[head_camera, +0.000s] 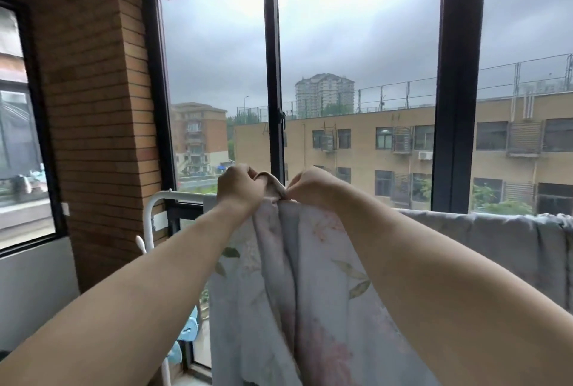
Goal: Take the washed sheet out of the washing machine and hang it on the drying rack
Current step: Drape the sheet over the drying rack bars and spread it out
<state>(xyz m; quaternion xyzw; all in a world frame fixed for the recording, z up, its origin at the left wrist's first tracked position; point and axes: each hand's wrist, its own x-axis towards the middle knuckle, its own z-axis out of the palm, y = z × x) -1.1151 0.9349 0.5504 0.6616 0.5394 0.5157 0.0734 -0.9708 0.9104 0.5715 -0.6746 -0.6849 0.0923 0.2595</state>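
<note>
1. In front of the window (274,75), the left hand (240,187) and the right hand (313,184) are raised side by side, with only a small fold of cloth between them.
2. The left hand's fingers are curled tight round the bunched top edge of the sheet (310,277).
3. The right hand pinches the same edge just beside it, fingers curled in and knuckles up.
4. The sheet is pale, printed with faded pink flowers and green leaves. It hangs from the two hands in long folds between the forearms, down to the bottom of the view.
5. The drying rack (149,215) is of white tube. Its rounded corner and top bar show just left of the left hand, behind the sheet. The hands hide whether the gripped edge lies on the bar.
6. To the right, a grey cloth (511,230) is draped at about the bar's height and runs to the right edge. I cannot tell whether it belongs to the same sheet.
7. A brick wall (93,106) stands to the left.
8. A blue object (189,326) sits low by the rack's leg.
9. Tan buildings (372,143) lie beyond the glass under a grey sky.
</note>
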